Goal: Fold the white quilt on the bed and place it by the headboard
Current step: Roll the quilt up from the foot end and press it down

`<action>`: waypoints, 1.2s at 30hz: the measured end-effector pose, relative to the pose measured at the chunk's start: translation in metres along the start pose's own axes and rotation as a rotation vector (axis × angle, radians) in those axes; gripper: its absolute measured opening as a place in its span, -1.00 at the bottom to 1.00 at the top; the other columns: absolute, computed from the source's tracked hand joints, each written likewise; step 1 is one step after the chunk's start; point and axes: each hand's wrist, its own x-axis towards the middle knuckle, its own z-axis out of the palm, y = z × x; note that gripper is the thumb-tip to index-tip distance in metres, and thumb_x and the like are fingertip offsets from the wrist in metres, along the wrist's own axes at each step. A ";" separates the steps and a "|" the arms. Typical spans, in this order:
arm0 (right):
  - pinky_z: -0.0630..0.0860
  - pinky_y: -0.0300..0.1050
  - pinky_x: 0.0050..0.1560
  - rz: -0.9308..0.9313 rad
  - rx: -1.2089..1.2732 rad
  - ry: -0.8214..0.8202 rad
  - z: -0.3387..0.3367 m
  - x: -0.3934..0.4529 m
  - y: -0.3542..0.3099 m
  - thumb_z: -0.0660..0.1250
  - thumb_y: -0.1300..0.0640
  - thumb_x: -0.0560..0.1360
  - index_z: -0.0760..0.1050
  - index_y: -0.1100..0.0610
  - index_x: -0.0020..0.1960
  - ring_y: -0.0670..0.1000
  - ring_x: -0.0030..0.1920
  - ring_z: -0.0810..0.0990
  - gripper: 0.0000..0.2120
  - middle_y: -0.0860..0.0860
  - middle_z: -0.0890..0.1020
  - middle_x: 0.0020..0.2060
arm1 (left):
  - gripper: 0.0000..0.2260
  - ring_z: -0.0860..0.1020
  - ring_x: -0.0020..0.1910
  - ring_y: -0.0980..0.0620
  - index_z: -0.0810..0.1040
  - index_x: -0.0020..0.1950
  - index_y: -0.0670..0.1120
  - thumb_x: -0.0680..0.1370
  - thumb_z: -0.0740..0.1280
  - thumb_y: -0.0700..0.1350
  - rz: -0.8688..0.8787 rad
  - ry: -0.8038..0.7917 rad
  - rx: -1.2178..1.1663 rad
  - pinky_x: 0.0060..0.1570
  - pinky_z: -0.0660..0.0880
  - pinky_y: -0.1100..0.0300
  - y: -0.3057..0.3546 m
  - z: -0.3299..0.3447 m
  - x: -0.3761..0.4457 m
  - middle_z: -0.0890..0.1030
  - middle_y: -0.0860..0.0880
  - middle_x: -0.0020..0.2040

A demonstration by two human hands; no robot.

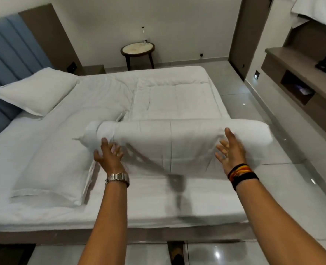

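The white quilt (pixel 169 138) lies across the foot half of the bed (pixel 120 211). Its near part is lifted into a thick fold that curls over toward the flat far part. My left hand (pixel 108 155), with a metal watch on the wrist, is at the fold's left end, fingers spread and gripping nothing. My right hand (pixel 231 150), with dark bands on the wrist, is at the fold's right end, palm open toward the quilt. The blue padded headboard (pixel 3 60) stands at the left.
Two white pillows lie by the headboard, one far (pixel 35 90) and one near (pixel 51 169). A round side table (pixel 138 50) stands by the back wall. A wooden shelf unit (pixel 302 73) lines the right wall, with glossy tiled floor (pixel 254 104) between it and the bed.
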 end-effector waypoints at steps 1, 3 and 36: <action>0.57 0.10 0.24 -0.007 -0.051 -0.030 0.007 0.017 -0.007 0.49 -0.23 0.50 0.39 -0.02 0.57 0.06 0.24 0.63 -0.28 0.05 0.60 0.30 | -0.33 0.66 0.17 -0.12 0.20 0.65 -0.09 0.63 0.36 0.11 -0.004 -0.036 -0.005 0.08 0.60 -0.01 -0.007 0.016 0.012 0.60 -0.16 0.34; 0.54 0.15 0.35 -0.039 -0.140 0.007 0.017 0.047 -0.007 0.49 -0.22 0.51 0.35 0.01 0.60 0.10 0.31 0.59 -0.24 0.04 0.58 0.32 | -0.38 0.62 0.26 -0.17 0.26 0.62 -0.11 0.65 0.32 0.13 -0.070 -0.018 0.024 0.23 0.55 -0.08 -0.029 0.041 0.036 0.55 -0.18 0.42; 0.44 0.30 0.41 -0.120 -0.985 0.341 0.035 0.283 0.110 0.65 -0.08 0.37 0.10 -0.24 0.62 0.35 0.40 0.50 0.01 0.21 0.52 0.43 | 0.11 0.52 0.26 -0.41 -0.04 0.63 0.37 0.34 0.67 0.02 -0.200 0.238 0.692 0.21 0.48 -0.29 -0.174 0.104 0.223 0.21 -0.24 0.51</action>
